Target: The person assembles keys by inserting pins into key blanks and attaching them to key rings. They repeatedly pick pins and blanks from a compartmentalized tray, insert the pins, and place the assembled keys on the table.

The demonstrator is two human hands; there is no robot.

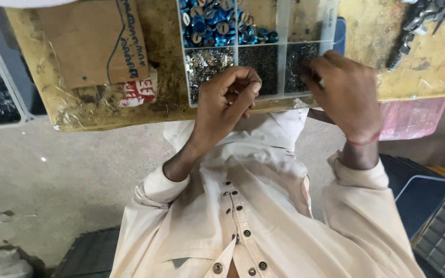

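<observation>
- The left hand [227, 100] is raised at about eleven o'clock from the chest, with its back turned to the camera.
- Its fingers [245, 82] are curled inward, and the thumb and forefinger tips are pinched close together; whether anything is held between them cannot be told.
- The left forearm is seen bare, rising from a rolled pale sleeve at about seven o'clock of the hand.
- The right hand [343, 92] is held at about one o'clock, knuckles up, fingers bent down and towards ten o'clock.
- A thin red thread is worn on the right wrist, above a pale cuff.
</observation>
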